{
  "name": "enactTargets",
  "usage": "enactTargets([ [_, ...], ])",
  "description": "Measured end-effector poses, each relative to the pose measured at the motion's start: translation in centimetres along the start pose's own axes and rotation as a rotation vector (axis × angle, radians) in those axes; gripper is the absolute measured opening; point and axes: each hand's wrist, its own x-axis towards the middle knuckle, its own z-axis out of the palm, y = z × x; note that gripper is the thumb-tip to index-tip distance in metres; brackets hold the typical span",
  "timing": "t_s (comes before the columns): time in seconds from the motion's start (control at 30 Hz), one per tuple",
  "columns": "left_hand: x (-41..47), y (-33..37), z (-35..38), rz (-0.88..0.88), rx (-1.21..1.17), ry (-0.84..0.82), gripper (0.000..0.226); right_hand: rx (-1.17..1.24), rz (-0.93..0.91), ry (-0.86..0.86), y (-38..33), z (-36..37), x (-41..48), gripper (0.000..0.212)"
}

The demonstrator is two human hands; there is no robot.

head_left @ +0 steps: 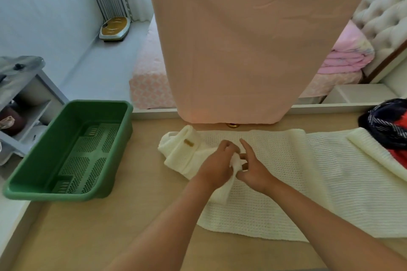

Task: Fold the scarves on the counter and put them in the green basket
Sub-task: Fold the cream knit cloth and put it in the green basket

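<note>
Roughly level light wooden counter [141, 215], bedroom behind. 9 o'clock: one empty green perforated plastic basket [66, 196]. Centre through 3 o'clock: one cream knitted scarf [297, 182], flat. Left hand [217, 166] and right hand [255, 171] both pinch its bunched edge. 2 o'clock: one dark striped and red cloth heap [389, 125].
</note>
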Motion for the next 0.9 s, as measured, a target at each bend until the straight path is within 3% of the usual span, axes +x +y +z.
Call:
enactTargets([
  [0.17, -2.1, -4.4, 0.8, -0.291, 0.138, 0.003, 0.076, -0.21, 0.103, 0.035, 1.8, 0.4, 1.1, 0.031],
  [0.27, -3.4, -6.9, -0.2, -0.478, 0.291, 0.068, 0.088, -0.349, 0.185, 0.075, 2.5, 0.8, 2.0, 0.027],
  [0.33, -3.9, -8.6, -1.0, -0.614, 0.337, 0.059, 0.094, -0.357, 0.132, 0.109, 2.0, 1.5, 2.6, 0.019],
  [0.43, -3.9, -10.9, -1.7, -0.733, 0.245, 0.027, 0.075, -0.304, -0.024, 0.083, 0.1, 3.5, 3.8, 0.049],
  [0.53, -3.8, -11.8, -1.7, -0.681, 0.179, -0.007, 0.036, -0.423, -0.127, -0.052, -1.6, 6.4, 5.1, 0.083],
  [0.6, -3.6, -11.7, -1.8, -0.583, 0.067, 0.05, 0.019, -0.592, -0.122, -0.123, -1.9, 8.1, 6.0, 0.09],
  [0.63, -3.5, -11.5, -1.9, -0.533, 0.005, 0.103, 0.019, -0.671, -0.119, -0.126, -1.9, 8.6, 6.5, 0.081],
  [0.7, -2.9, -11.4, -2.5, -0.426, -0.071, 0.225, 0.02, -0.687, -0.133, -0.032, -2.1, 8.9, 7.3, 0.044],
  [0.77, -2.1, -11.1, -3.3, -0.292, -0.092, 0.325, 0.017, -0.423, -0.07, 0.109, -2.8, 7.8, 7.7, 0.015],
  [0.9, -0.4, -8.9, -3.7, -0.179, -0.018, 0.39, 0.047, -0.132, 0.108, 0.378, -2.5, 1.9, 7.6, 0.01],
])
